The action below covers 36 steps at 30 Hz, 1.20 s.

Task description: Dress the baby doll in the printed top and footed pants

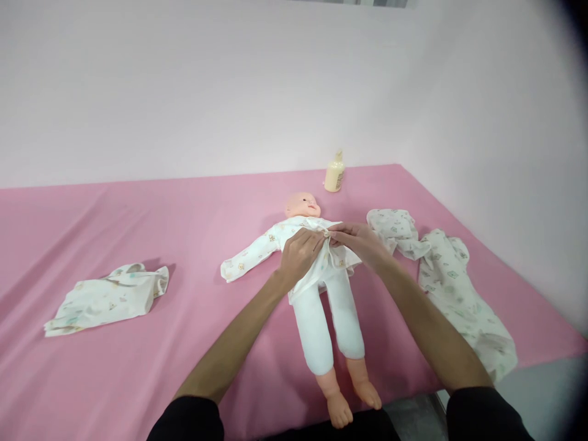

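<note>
A baby doll (314, 312) lies on its back, its head turned to the right and its bare feet toward me. It wears a white printed baby shirt (250, 252), whose left-hand sleeve is stretched out to the side. My left hand (301, 251) pinches the shirt's front edge at the chest. From the other side, my right hand (358, 242) grips the same edge between thumb and fingers. A small round fastener shows between the fingertips of both hands. The doll's other arm is mostly hidden behind my right hand.
Pink sheeting (193, 343) covers the table. A folded printed garment (110, 297) lies at the left. Crumpled printed cloth (459, 288) spreads along the right edge. A cream pump bottle (334, 173) stands beyond the doll's head, near the white wall (206, 92).
</note>
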{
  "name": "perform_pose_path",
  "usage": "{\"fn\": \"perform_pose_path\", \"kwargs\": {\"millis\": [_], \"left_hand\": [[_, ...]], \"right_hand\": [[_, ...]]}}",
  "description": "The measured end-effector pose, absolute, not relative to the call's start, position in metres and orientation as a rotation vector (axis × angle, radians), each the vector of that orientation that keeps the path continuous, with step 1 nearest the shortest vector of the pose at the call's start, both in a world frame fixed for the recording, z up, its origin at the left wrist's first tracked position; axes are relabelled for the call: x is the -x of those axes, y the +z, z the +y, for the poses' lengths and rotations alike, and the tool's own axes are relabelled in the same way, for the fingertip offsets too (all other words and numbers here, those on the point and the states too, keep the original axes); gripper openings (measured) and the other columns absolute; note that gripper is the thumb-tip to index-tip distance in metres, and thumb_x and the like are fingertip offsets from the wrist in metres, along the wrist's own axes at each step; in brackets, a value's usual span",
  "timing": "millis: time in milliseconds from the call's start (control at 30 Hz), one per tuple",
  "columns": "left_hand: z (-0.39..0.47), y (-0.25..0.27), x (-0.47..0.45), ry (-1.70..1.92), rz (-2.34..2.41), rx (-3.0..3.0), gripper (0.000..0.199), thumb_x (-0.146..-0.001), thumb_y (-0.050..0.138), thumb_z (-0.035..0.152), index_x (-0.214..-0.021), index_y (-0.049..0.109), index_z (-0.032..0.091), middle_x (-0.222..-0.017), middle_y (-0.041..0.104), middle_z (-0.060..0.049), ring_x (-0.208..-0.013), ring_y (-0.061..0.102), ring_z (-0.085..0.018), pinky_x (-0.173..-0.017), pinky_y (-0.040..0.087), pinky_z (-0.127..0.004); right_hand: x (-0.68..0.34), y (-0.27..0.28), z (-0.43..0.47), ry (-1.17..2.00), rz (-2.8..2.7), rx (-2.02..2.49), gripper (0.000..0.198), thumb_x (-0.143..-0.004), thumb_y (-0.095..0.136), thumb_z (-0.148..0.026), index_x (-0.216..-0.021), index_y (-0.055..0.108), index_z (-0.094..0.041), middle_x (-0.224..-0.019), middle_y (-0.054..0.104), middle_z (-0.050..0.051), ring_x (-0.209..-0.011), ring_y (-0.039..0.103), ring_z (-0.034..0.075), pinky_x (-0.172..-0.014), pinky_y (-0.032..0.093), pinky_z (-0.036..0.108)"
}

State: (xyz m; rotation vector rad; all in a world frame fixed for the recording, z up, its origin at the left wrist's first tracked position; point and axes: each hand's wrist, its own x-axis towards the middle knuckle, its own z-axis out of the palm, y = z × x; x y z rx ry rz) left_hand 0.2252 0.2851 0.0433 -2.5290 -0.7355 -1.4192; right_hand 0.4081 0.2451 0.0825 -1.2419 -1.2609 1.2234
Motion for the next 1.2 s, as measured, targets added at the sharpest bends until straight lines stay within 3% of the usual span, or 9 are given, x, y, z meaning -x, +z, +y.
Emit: {"fn": "perform_pose_path", "kwargs": {"millis": [133,267,533,733,1200], "left_hand": [[0.285,0.043,-0.225,-1.347,-0.718,2.512,0.016,-0.099,0.05,0.02,-0.093,0.064,0.015,-0.082,0.07,-0.005,-0.077,0.064,-0.016,-0.071,0.053,-0.029],[0.284,0.043,-0.225,-1.193,-0.722,2.46,0.015,-0.098,0.05,0.016,-0.091,0.063,0.016,-0.079,0.069,-0.005,-0.076,0.064,-0.017,-0.069,0.05,-0.031],[0.283,0.041,-0.227,-1.047,-0.671,2.469,0.018,-0.098,0.045,0.011,-0.106,0.061,0.014,-0.091,0.071,-0.009,-0.084,0.066,-0.021,-0.077,0.052,-0.038],[0.28,0.044,-0.225,-1.022,-0.645,2.478,0.017,-0.098,0.045,0.011,-0.104,0.061,0.013,-0.089,0.07,-0.009,-0.084,0.065,-0.02,-0.077,0.052,-0.036],[0.281,0.039,-0.226,-1.092,-0.62,2.489,0.019,-0.098,0.045,0.011,-0.106,0.062,0.014,-0.092,0.071,-0.01,-0.087,0.066,-0.021,-0.08,0.054,-0.038]], "right_hand": [[-0.414,0.084,0.26,1.43,-1.187,1.241,0.027,-0.075,0.079,-0.038,-0.08,0.073,-0.012,-0.073,0.068,0.004,-0.069,0.064,0.011,-0.073,0.055,0.024],[-0.416,0.084,0.267,1.446,-1.186,1.317,0.022,-0.075,0.08,-0.032,-0.076,0.071,-0.012,-0.066,0.066,0.004,-0.061,0.062,0.01,-0.066,0.055,0.022],[-0.41,0.092,0.264,1.335,-1.189,1.425,0.012,-0.076,0.077,-0.022,-0.072,0.071,-0.012,-0.063,0.066,0.005,-0.059,0.063,0.011,-0.062,0.056,0.022],[-0.414,0.092,0.268,1.362,-1.172,1.434,0.007,-0.077,0.073,-0.017,-0.072,0.07,-0.012,-0.06,0.065,0.004,-0.056,0.061,0.01,-0.059,0.055,0.021],[-0.415,0.09,0.265,1.403,-1.108,1.384,0.015,-0.073,0.08,-0.023,-0.072,0.07,-0.012,-0.062,0.065,0.005,-0.056,0.061,0.01,-0.059,0.057,0.023]]}}
